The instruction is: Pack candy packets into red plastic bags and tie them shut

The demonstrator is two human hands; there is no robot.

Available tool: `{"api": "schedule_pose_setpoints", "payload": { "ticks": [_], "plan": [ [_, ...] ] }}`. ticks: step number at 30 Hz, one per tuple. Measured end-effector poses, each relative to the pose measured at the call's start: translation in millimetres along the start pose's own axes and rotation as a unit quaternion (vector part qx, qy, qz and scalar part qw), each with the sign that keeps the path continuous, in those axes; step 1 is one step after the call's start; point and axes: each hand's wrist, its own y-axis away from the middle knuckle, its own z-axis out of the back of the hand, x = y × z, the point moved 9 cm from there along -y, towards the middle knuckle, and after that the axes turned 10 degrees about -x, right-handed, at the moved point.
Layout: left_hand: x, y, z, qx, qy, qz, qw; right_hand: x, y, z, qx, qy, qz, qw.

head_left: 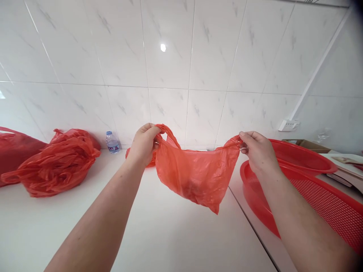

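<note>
A thin red plastic bag (198, 173) hangs stretched between my two hands above the white table. My left hand (145, 141) is closed on one of its looped handles. At the opposite top corner, my right hand (253, 145) pinches the gathered handle between thumb and fingers. A darker patch shows through the lower part of the bag; what it is I cannot make out. Behind my left hand, a bit of red plastic (151, 161) lies on the table, partly hidden.
On the left are a crumpled heap of red bags (61, 162) and another red bag (17, 155). A small water bottle (112, 142) stands by the tiled wall. Red perforated baskets (326, 200) sit on the right, near a wall socket (288, 125) and a cardboard box (312, 146).
</note>
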Motion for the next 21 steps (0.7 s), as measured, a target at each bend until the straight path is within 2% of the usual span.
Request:
{"api": "schedule_pose_setpoints", "payload": {
  "ticks": [3, 7, 11, 14, 16, 18, 19, 21],
  "plan": [
    [-1.9, 1.1, -8.5, 0.049, 0.008, 0.045, 0.998, -2.0, -6.9, -12.9, 0.051, 0.002, -0.038, 0.998],
    [-15.7, 4.9, -3.0, 0.040, 0.034, 0.039, 0.998, -1.4, -14.1, -24.0, 0.089, -0.022, -0.055, 0.994],
    [-40.8, 16.5, -1.0, 0.051, 0.032, -0.002, 0.998, 10.6, -21.3, -21.4, 0.068, -0.041, -0.013, 0.997],
    [-53.8, 29.9, -4.1, 0.095, -0.018, -0.054, 0.994, 7.5, -20.3, -13.1, 0.025, -0.028, 0.002, 0.999],
    [-50.2, 40.5, -7.5, 0.154, -0.061, -0.076, 0.983, -4.1, -12.5, -10.8, 0.021, -0.027, -0.003, 0.999],
    [-35.1, 49.1, -5.0, 0.211, -0.096, -0.081, 0.969, -23.0, 1.2, -11.6, 0.039, -0.027, -0.018, 0.999],
    [-24.1, 50.8, 0.7, 0.224, -0.113, -0.078, 0.965, -35.2, 9.4, -11.6, 0.049, -0.023, -0.028, 0.998],
    [3.1, 48.1, 21.7, 0.210, -0.157, -0.066, 0.963, -62.7, 25.9, -9.3, 0.061, -0.012, -0.049, 0.997]
  ]
}}
